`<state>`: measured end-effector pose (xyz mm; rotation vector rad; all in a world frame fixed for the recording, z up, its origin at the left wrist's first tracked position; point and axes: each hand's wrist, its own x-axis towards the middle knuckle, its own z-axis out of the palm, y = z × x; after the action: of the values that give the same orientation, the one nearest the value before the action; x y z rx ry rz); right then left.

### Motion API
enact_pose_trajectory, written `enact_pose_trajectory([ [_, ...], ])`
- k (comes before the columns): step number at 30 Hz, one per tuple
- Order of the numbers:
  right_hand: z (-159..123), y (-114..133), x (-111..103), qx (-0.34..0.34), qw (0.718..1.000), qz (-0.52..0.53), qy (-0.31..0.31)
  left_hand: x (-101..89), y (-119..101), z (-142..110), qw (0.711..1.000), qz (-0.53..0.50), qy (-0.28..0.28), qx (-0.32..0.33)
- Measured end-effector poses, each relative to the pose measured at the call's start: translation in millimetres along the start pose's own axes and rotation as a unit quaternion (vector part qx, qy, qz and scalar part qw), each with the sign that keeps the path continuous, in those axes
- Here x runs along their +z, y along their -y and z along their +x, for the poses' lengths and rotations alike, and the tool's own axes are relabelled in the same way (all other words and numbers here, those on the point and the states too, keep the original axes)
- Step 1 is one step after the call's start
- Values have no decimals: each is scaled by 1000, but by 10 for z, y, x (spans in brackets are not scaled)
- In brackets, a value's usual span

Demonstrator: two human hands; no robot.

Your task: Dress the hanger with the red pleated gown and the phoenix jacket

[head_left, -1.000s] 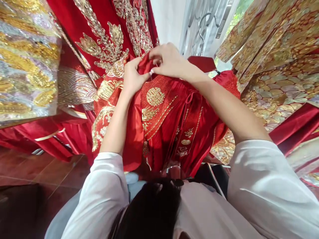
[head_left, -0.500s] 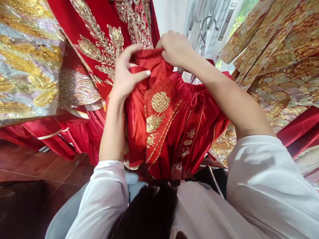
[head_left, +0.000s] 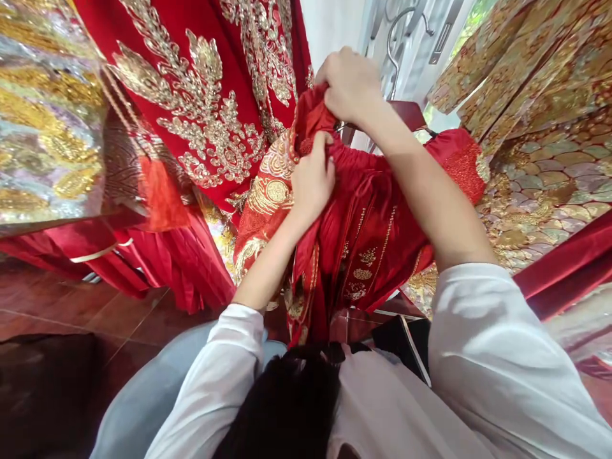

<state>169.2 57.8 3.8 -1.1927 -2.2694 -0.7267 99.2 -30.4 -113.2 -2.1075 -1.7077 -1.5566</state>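
Observation:
My right hand (head_left: 351, 83) is closed on the upper edge of a red jacket (head_left: 258, 233) with gold embroidery. Just below it, my left hand (head_left: 314, 175) pinches the same red cloth, thumb pointing up. The jacket's gold-patterned side spreads out to the left of my left wrist. Against it hangs a red skirt (head_left: 373, 204) with a gathered waist, a tied drawstring and gold motifs. A hanger with a metal hook (head_left: 394, 54) and a dark red bar (head_left: 408, 115) stands behind my right forearm, which hides part of the skirt.
A red garment with gold beading (head_left: 205, 95) and a red tassel (head_left: 162, 194) hang at left. Gold scale-patterned clothing (head_left: 549, 153) hangs at right. Behind is a white frame (head_left: 430, 38). Below lie a dark box-like object (head_left: 406, 344) and a tiled floor (head_left: 143, 319).
My left hand has moved right and down, closing on the cloth near my right hand. The jacket has turned its embroidered outer side out, and its orange-red lining is mostly hidden.

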Motion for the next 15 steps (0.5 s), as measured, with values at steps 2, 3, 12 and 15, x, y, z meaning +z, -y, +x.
enact_pose_trajectory([
  [2, -21, -79, 3, -53, 996, -51, 53, 164, 274, 129, 1000, 1, -7, 21],
  [3, -42, -112, 11, -77, 991, -87, 68, 185, 371, 158, 999, -1, -8, 39],
  [12, -155, -163, 121, -92, 994, -48, -26, -175, 322, 678, 997, -20, -45, 61],
  [15, -91, -158, 105, -61, 997, -50, -11, -122, 355, 943, 998, -52, 22, 41],
])
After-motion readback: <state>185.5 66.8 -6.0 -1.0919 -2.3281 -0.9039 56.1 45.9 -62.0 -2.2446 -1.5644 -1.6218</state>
